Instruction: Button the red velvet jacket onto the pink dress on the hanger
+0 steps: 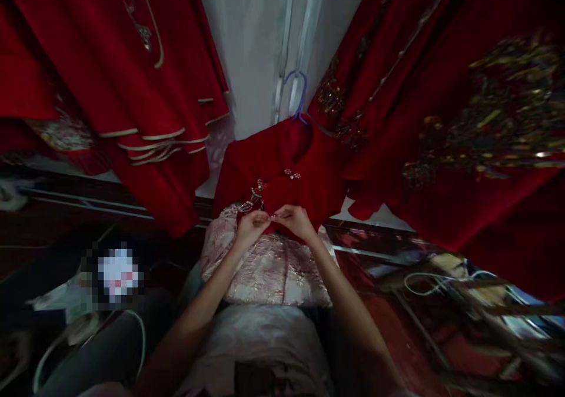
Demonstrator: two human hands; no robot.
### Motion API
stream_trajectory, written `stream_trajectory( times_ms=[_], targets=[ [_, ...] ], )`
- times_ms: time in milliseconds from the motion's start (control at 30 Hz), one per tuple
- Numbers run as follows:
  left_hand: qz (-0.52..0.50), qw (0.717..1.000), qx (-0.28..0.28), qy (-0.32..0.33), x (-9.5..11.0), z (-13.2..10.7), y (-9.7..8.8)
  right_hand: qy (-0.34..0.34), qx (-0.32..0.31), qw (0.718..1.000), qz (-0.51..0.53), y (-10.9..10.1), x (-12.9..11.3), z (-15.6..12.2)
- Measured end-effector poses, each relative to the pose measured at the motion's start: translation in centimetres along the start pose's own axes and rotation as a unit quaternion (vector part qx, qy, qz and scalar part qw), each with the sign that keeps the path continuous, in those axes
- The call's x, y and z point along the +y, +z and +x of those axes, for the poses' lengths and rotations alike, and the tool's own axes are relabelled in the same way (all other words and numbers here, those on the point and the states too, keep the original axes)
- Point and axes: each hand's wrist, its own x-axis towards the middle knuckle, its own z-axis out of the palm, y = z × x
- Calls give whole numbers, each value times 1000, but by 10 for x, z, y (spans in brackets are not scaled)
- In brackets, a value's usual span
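Note:
A red garment (247, 158) on a purple hanger (302, 85) spreads in front of me, its lower part over my lap. Beaded silver trim (255, 195) runs down its front, and a small jewelled ornament (292, 174) sits near the collar. My left hand (252, 227) is closed in a pinch at the garment's front. Opposite it, my right hand (295, 221) pinches too, the fingertips of both hands nearly touching. A tiny pale bit shows between them, too small to make out. Beneath lies pale pink brocade cloth (273, 273) with a shiny pattern.
Red garments with cream edging (150, 138) hang at the left. Red cloth with gold ornaments (498, 114) hangs at the right. Behind stands a pale panel (247, 43) with metal rails. A white cord (424, 288) loops over clutter at right; another cable (142, 332) lies left.

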Motion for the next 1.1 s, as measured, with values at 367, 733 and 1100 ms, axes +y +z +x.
stream_trajectory(
  times_ms=[367,733,1100],
  targets=[
    [-13,999,36,8,-11,-1,-1,14,51,999,-12,20,0,-1],
    [-4,995,97,33,-17,-6,-1,-13,81,995,-61,-1,-3,4],
    [202,966,38,158,-22,-17,0,11,-39,998,-52,6,19,2]
  ],
)
